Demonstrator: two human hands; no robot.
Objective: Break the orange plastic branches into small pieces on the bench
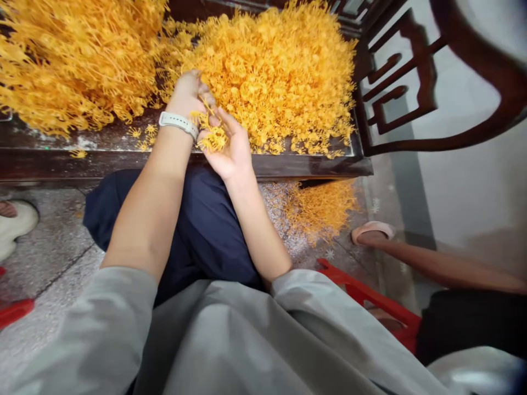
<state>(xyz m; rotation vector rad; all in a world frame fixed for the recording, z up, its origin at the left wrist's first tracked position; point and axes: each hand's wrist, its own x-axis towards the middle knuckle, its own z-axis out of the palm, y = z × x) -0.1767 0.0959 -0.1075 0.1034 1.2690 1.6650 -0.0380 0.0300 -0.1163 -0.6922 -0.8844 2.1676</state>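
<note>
My left hand (190, 93), with a pale watch strap (179, 123) on its wrist, reaches over the bench edge. Its fingers are curled together around a thin yellow stem that runs toward my other hand. Facing it from the right, palm up, my right hand (234, 147) holds a small bunch of yellow plastic flower pieces (214, 138) between thumb and fingers. Just behind both hands rises a big heap of yellow flower pieces (272, 77) with spidery, curled heads. The left fingertips are partly hidden against this heap.
A second, stringier yellow heap (74, 60) covers the left of the dark wooden bench (49, 164). Loose pieces (145, 137) lie near its edge. More yellow strands (323, 208) are on the floor. A carved armrest (411, 82), a red stool (370, 296) and another person's leg (444, 269) are at right.
</note>
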